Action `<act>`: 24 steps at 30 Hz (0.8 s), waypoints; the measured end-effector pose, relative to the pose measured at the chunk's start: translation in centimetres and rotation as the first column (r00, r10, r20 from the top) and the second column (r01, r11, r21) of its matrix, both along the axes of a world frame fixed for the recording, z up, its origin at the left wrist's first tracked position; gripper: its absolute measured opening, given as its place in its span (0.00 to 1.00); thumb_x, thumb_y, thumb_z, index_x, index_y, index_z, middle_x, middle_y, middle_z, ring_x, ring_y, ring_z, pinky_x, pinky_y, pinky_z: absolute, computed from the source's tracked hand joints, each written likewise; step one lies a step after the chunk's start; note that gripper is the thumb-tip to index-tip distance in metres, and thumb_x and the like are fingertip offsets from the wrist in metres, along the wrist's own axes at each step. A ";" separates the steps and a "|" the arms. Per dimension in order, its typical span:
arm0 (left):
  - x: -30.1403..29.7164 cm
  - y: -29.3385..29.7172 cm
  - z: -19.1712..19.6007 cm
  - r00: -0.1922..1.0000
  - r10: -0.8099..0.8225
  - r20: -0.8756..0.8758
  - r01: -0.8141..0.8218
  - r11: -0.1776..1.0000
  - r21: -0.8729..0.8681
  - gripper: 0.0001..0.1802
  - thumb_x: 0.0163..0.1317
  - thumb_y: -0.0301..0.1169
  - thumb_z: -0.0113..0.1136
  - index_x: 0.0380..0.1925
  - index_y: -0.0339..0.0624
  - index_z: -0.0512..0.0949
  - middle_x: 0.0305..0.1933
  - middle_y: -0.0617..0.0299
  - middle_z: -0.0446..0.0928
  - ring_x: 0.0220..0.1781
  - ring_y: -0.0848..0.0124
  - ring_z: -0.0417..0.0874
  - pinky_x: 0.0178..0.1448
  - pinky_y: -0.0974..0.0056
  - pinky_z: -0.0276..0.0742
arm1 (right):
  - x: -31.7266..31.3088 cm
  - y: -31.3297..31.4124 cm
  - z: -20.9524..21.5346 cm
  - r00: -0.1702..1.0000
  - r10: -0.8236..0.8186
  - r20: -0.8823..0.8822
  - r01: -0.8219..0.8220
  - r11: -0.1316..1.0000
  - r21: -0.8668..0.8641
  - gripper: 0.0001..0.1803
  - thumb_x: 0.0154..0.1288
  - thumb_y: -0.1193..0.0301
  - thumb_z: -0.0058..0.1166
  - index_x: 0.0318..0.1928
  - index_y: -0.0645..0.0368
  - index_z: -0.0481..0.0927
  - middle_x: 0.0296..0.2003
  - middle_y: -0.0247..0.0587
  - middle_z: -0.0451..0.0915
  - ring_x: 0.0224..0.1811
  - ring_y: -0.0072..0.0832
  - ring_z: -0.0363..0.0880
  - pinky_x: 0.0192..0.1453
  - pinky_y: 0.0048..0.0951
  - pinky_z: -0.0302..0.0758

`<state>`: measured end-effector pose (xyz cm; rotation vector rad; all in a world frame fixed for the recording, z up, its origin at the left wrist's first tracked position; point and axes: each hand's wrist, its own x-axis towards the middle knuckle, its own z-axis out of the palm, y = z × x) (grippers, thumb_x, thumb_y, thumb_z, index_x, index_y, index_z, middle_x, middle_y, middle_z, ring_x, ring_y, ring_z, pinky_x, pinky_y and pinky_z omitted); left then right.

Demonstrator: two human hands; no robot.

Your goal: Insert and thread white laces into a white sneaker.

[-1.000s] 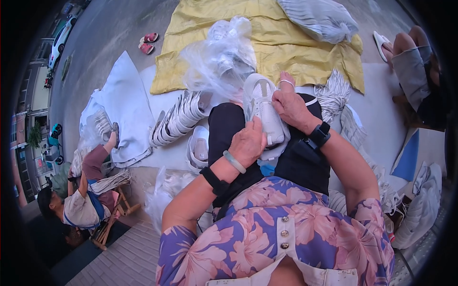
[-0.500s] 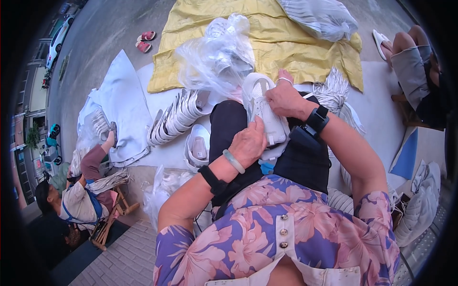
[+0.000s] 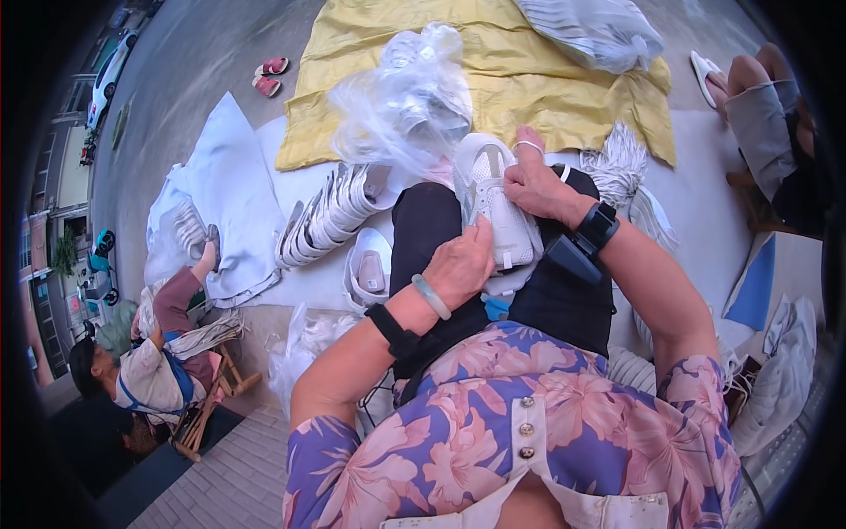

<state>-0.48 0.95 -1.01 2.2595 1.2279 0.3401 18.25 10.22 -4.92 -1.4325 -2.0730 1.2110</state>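
Note:
A white sneaker (image 3: 508, 225) rests on my lap, its open collar facing away from me. My left hand (image 3: 461, 257) grips its near left side, thumb and fingers pressed to the upper by the lacing area. Closed in a pinch, my right hand (image 3: 540, 187) is at the sneaker's right edge. Across one outstretched finger of that hand runs a thin white strand (image 3: 529, 144), which looks like a shoelace. What sits between the right thumb and forefinger is too small to see clearly.
A nested row of white shoe uppers (image 3: 326, 216) and another white shoe (image 3: 370, 269) lie left of my knees. Clear plastic bags (image 3: 401, 106) cover part of a yellow sheet (image 3: 546, 115). White laces (image 3: 621, 163) lie to the right. A seated person (image 3: 150, 370) is at left, another at far right.
My right hand has drawn slightly right, away from the lacing area of the sneaker. The sneaker has shifted a little to the right, and the left hand keeps its grip.

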 end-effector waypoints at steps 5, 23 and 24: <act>-0.1 -0.2 -0.1 0.999 -0.011 0.049 0.010 1.000 0.011 0.25 0.54 0.25 0.51 0.51 0.24 0.61 0.32 0.44 0.70 0.30 0.49 0.76 0.34 0.54 0.74 | 0.2 -0.3 1.9 0.998 0.041 0.053 -0.031 0.986 -0.164 0.11 0.51 0.70 0.44 0.24 0.65 0.76 0.25 0.55 0.77 0.29 0.46 0.76 0.37 0.40 0.71; 1.1 5.9 -0.6 0.903 0.367 0.223 -0.360 0.930 -0.076 0.11 0.45 0.27 0.61 0.29 0.38 0.72 0.20 0.60 0.71 0.22 0.72 0.73 0.30 0.67 0.71 | -0.5 -0.9 2.2 0.991 -0.047 0.126 -0.001 0.934 0.357 0.06 0.55 0.70 0.50 0.30 0.60 0.72 0.25 0.52 0.76 0.32 0.48 0.76 0.35 0.43 0.70; 1.3 6.5 -0.7 0.905 0.363 0.222 -0.355 0.932 -0.076 0.11 0.45 0.27 0.61 0.29 0.38 0.72 0.20 0.60 0.71 0.22 0.72 0.73 0.30 0.67 0.71 | -0.3 -0.9 2.4 0.991 -0.052 0.125 0.004 0.934 0.357 0.06 0.55 0.70 0.50 0.30 0.60 0.72 0.25 0.52 0.76 0.32 0.48 0.76 0.35 0.43 0.70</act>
